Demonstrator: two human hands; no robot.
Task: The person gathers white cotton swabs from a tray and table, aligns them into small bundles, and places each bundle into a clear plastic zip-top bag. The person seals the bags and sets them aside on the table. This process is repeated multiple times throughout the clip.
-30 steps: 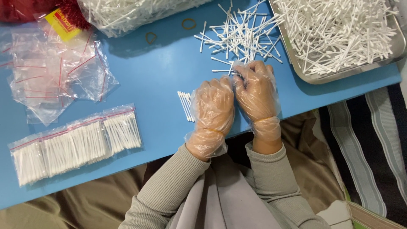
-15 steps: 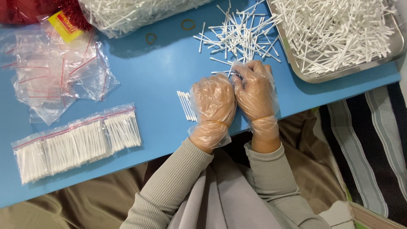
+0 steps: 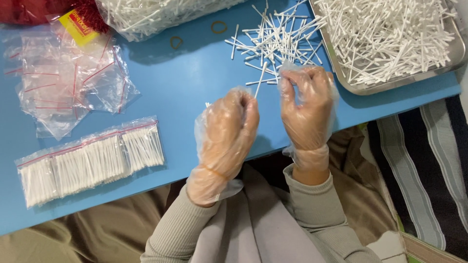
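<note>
The left hand [image 3: 226, 129], in a loose clear plastic glove, is curled shut with its fingertips pinching one cotton swab [image 3: 260, 80]. The swab sticks up and away from the pinch, its long axis running from the fingertips toward the loose pile of swabs [image 3: 275, 41] on the blue table [image 3: 185, 73], slightly tilted to the right. The right hand [image 3: 307, 107], gloved the same way, sits just beside it, fingers bent inward and closed near the edge of that pile; whether it holds a swab between them cannot be told. The right hand is the nearer of the two to the pile and to the metal tray [image 3: 456, 53] heaped with more swabs at the far right.

The swabs are thin, stiff white sticks with small soft tips. The gloves are thin, wrinkled and baggy at the wrists. To the left lie three filled bags of swabs [image 3: 90, 163], flat, clear, with red seal strips, the swabs packed side by side. Beyond them is a crumpled heap of empty bags [image 3: 63, 83]. Two rubber bands [image 3: 218, 27] lie near a large clear sack of swabs [image 3: 156, 14].
</note>
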